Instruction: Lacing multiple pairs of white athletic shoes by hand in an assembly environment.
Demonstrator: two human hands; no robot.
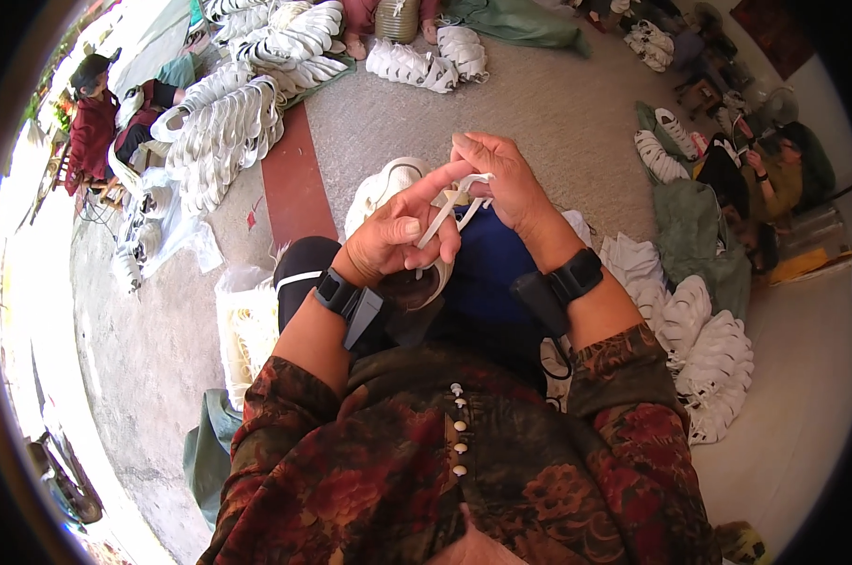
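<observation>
Concrete floor, workshop. Shoe (388, 193) rests on lap, lacing unfinished. Left hand (393, 240) and right hand (501, 179) each pinch the white lace (450, 202) above it. Finished shoes (708, 358) lie right; larger piles (238, 104) beyond.

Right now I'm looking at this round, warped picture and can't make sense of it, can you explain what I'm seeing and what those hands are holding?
There is no machine here. A person wears a wide fisheye camera on the head, looking down at their own lap, which is why the edges bend. The left hand and the right hand both pinch a white lace, above a white shoe resting on the lap. Each wrist carries a black band. Piles of white shoes lie on the floor: a small one at the person's right, a big one farther off at the upper left. Other people sit at the edges of the room.
</observation>
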